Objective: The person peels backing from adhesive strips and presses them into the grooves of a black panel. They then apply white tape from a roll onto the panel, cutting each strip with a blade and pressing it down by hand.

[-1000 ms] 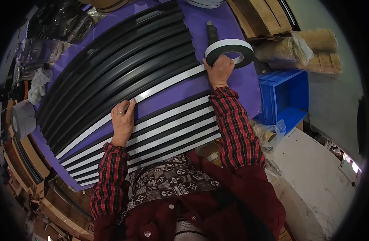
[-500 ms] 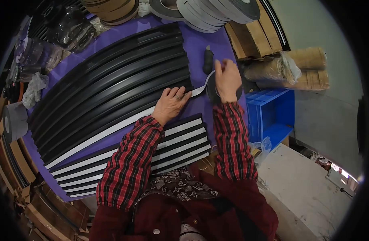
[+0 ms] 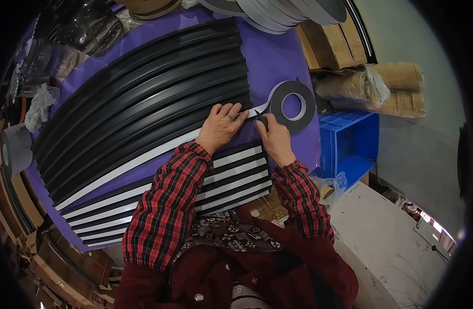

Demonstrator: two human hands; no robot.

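My left hand (image 3: 219, 125) presses with thumb and curled fingers on white tape (image 3: 143, 164) at the right end of a black strip. The strip is the lowest in a row of long black strips (image 3: 143, 87) lying side by side. From my fingertips the tape runs on to a dark-sided tape roll (image 3: 303, 119) lying flat. My right hand (image 3: 277, 140) is closed around a small knife (image 3: 261, 117) with a dark handle, its blade at the tape just beside my left thumb. Below lie black strips with white tape on them (image 3: 236, 167).
A purple table cover (image 3: 277, 56) lies under the strips. Large tape rolls (image 3: 277, 13) stand at the back, another grey roll (image 3: 16, 149) at the left edge. Right of the table are a blue crate (image 3: 349, 147), cardboard (image 3: 337, 44) and wrapped brown rolls (image 3: 396, 90).
My right hand has left the tape roll and taken up the knife from the table, moving down and left to the tape. The roll now lies uncovered. My left hand stays at the strip's end.
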